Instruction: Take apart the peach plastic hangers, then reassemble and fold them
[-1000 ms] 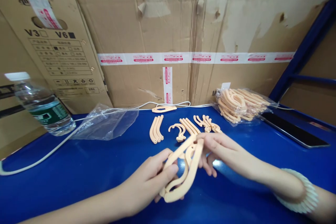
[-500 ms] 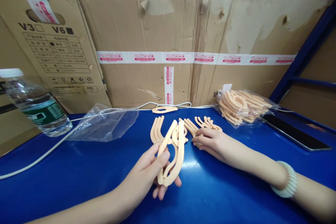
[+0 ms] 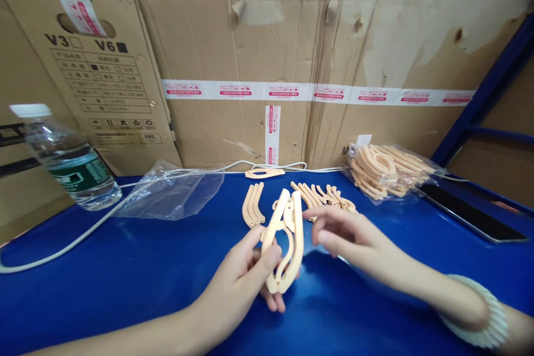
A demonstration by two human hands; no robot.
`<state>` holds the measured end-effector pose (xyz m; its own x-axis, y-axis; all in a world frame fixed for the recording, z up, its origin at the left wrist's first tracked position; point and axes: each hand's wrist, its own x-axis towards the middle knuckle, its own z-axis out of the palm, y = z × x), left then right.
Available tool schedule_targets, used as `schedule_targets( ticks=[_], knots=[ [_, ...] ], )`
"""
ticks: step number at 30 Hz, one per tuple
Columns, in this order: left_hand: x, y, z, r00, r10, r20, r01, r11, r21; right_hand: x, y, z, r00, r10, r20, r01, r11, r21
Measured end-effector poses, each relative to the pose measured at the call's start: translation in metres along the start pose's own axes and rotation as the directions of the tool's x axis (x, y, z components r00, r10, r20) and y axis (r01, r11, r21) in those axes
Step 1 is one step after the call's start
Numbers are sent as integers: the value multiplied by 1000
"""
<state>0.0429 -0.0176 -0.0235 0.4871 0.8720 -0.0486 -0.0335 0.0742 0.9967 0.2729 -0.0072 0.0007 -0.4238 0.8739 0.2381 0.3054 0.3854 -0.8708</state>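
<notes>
My left hand (image 3: pixel 250 267) is closed around a folded, peach-coloured plastic piece that looks like a folding hanger (image 3: pixel 297 250), its two long arms pointing away from me. My right hand (image 3: pixel 346 231) hovers just right of it, fingers bent and apart, with nothing visible in them. Beyond my hands, several loose curved strips (image 3: pixel 253 206) lie side by side on the blue table (image 3: pixel 167 278). More strips and curved pieces (image 3: pixel 325 196) are laid out behind my right fingers, partly hidden. A folded piece (image 3: pixel 265 173) of the same colour lies at the back.
A clear bag of similar parts (image 3: pixel 384 169) sits at the back right, beside a dark phone-like slab (image 3: pixel 471 212). On the left are a water bottle (image 3: pixel 75 169), an empty plastic bag (image 3: pixel 175 194) and a white cable (image 3: pixel 79 253). Cardboard (image 3: pixel 233 128) stands behind.
My right hand has come back from the loose pieces toward the held hanger, its fingers now separated. My left hand and the hanger have shifted slightly right in view.
</notes>
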Motion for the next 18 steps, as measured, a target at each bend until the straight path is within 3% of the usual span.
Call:
schedule_targets(
  ticks=[2, 5, 18],
  knots=[
    [-4, 0, 2, 999, 37, 14, -38, 997, 63, -4, -3, 12, 993, 58, 99, -73, 985, 159],
    [-8, 1, 4, 997, 68, 35, -73, 987, 140, -6, -6, 19, 981, 81, 178, -120, 968, 220],
    [-6, 7, 4, 995, 100, -23, -94, 976, 196, -2, -3, 4, 990, 131, 45, -137, 971, 197]
  ],
)
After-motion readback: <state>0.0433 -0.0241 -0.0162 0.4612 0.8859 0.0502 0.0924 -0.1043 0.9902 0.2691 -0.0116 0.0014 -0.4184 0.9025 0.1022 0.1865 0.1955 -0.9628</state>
